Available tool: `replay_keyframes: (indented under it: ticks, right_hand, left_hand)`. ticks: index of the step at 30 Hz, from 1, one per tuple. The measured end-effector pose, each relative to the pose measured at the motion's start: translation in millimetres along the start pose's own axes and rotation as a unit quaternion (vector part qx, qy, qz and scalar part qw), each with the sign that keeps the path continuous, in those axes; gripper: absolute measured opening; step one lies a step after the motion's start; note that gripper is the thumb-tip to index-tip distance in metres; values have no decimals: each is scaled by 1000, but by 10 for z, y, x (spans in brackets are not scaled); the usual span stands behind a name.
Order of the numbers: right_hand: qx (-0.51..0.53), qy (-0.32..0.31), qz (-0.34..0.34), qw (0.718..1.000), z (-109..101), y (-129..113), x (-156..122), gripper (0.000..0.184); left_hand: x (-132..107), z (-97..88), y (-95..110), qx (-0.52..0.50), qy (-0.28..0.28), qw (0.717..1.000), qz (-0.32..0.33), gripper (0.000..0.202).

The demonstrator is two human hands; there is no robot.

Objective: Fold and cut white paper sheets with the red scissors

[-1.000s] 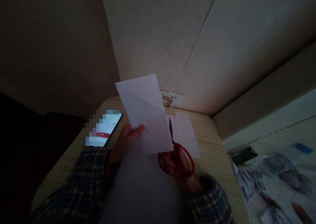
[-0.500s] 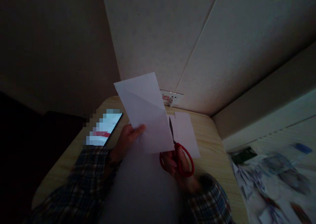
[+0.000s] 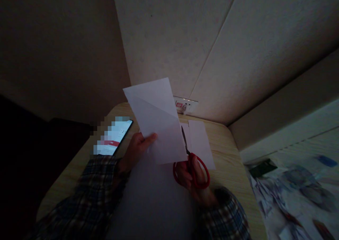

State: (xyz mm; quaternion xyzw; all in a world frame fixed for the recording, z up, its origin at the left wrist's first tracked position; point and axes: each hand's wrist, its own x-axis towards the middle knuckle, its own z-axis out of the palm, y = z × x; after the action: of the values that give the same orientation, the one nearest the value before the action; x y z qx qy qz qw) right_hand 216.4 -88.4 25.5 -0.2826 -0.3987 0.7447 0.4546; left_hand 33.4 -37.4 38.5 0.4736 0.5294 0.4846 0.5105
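Observation:
A white sheet of paper [image 3: 156, 114] with a diagonal crease is held up in front of me. My left hand [image 3: 139, 148] pinches its lower left side, thumb on the near face and the other fingers mostly behind. My right hand [image 3: 192, 176] has its fingers through the red handles of a pair of scissors [image 3: 200, 169]. The scissors point upward along the sheet's right edge near its lower corner. One dark blade shows beside the edge; whether the other lies behind the paper I cannot tell.
On the wooden table [image 3: 225, 151], more white paper [image 3: 202, 144] lies behind the scissors. A lit phone [image 3: 113, 137] rests at the left. A wall socket [image 3: 185, 105] sits just above the table's back edge. Past the right edge is a pale surface with papers and a blue item [image 3: 327, 160].
Hands, paper and scissors keep almost the same pose. The whole view has shifted slightly, and the scissors' handles appear a touch further right.

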Motion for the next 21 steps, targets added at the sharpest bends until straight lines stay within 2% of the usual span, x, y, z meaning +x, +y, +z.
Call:
replay_keyframes:
  ticks: [4,8,11,16,21]
  right_hand:
    - [78,-1,52,996,-18,-15,12,55]
    - [106,-8,54,993,-17,-26,28,49]
    - [91,-19,42,995,-24,-17,44,49]
    - [21,-43,41,998,-57,8,49,61]
    - [-7,-8,26,1000,-55,12,24,60]
  left_hand:
    - [-2,-6,17,13,-1,1000,2,38]
    - [-3,-15,9,22,-1,1000,-2,38]
    - [-4,-17,-7,16,-11,1000,-7,36]
    - [-14,-4,9,15,-13,1000,-5,35]
    - [-21,10,38,-19,-20,999,-26,36]
